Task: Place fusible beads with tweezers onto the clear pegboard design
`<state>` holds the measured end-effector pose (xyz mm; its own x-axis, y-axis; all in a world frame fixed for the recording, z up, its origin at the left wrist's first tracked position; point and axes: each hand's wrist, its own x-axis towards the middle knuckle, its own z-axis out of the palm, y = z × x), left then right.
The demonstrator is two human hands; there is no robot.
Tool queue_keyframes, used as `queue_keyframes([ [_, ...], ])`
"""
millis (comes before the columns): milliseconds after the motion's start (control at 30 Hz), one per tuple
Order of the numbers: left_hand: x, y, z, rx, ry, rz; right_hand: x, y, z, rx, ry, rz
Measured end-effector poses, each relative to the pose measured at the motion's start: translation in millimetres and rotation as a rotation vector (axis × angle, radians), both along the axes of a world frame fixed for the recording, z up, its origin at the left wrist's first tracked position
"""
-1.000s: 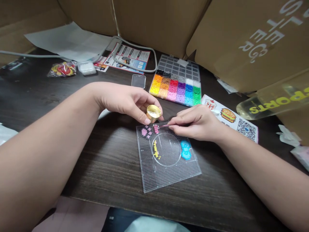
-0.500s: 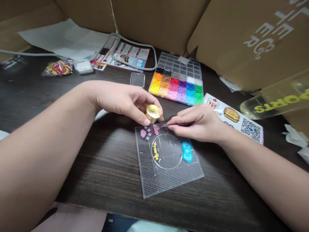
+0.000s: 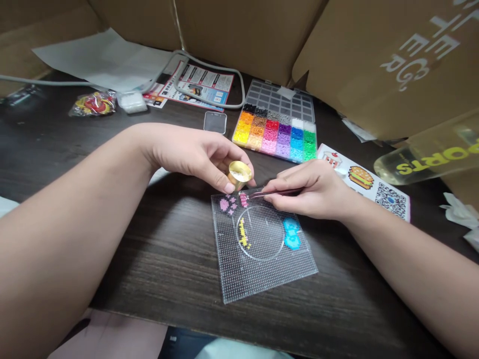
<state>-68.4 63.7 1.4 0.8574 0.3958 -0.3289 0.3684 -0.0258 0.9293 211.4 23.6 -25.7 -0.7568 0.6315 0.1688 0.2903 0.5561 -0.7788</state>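
Between the thumb and fingers of my left hand [image 3: 198, 154] is a small gold cup [image 3: 240, 174] with pale beads inside, held just above the back edge of a clear pegboard [image 3: 254, 274]. My right hand [image 3: 309, 192] pinches a pair of dark tweezers [image 3: 280, 192]. Their tips reach a small pink bead piece [image 3: 244, 200] near the board's back edge; whether a bead is between them is too small to tell. Beside it sits a pink paw pattern [image 3: 227, 205]. A yellow bead strip [image 3: 244, 233] curves inside the board's ring, and a blue bead bow [image 3: 292, 233] lies at its right.
Behind my hands stands an open bead box [image 3: 277, 130] sorted by colour. A pattern sheet [image 3: 389, 199] and a clear bottle [image 3: 422, 159] lie to the right. Farther back are a small clear plate [image 3: 215, 122], a grey cable [image 3: 239, 89], a leaflet [image 3: 205, 85] and bagged items [image 3: 93, 103].
The whole view has shifted slightly. Both hands keep nearly the same place over the board, still holding the cup and the tweezers.
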Motion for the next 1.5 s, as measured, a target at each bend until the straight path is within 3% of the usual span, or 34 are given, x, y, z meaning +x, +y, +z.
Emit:
queue_keyframes([
  [533,2,-4,5.7,-0.002,0.045,0.068,-1,0,-0.9,0.034,0.059,0.024],
  [633,2,-5,5.7,-0.040,0.020,0.067,-1,-3,2.6,0.014,0.108,-0.047],
  [833,3,-6,0.9,-0.072,-0.044,0.051,-15,-14,4.7,-0.029,0.283,-0.354],
  [967,4,-7,-1.4,-0.091,-0.086,0.031,-24,-17,-0.6,-0.028,0.302,-0.389],
  [1333,0,-3,-5.8,-0.080,-0.126,0.021,-17,-18,-7.4,0.121,0.281,-0.384],
  [1500,-1,-1,-8.1,-0.069,-0.142,0.025,-15,-17,-8.8,0.311,0.231,-0.346],
])
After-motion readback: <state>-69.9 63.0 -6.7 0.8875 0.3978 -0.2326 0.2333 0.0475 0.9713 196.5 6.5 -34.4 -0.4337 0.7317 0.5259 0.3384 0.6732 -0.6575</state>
